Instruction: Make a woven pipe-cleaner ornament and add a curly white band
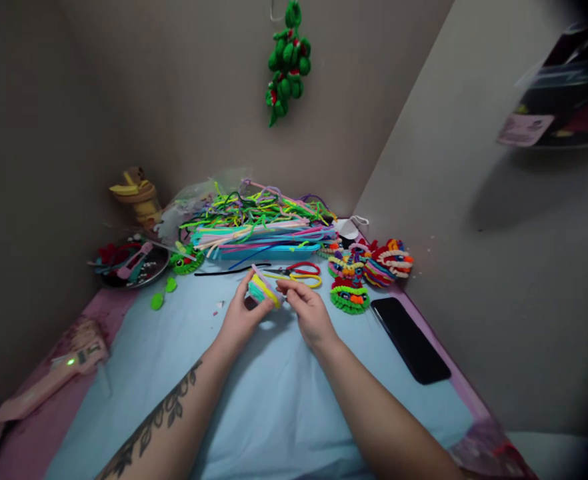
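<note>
My left hand [245, 308] is closed around a small coiled bundle of pipe cleaners [263, 289] in turquoise, yellow and lilac, held above the blue cloth. Close to the bundle's right side, my right hand [307, 308] has its thumb and fingers pinched together. Whatever sits between those fingertips is too small to make out. Just beyond the hands lie scissors [308, 275] with one red and one yellow handle, and a black pipe cleaner [231, 270].
A blue tray [279, 252] heaped with pipe cleaners stands at the back. Finished fuzzy pieces [350, 297] and a black phone [411, 340] lie on the right. To the left are a round metal dish [147, 277], green pieces [157, 301] and a pink glue gun [59, 380].
</note>
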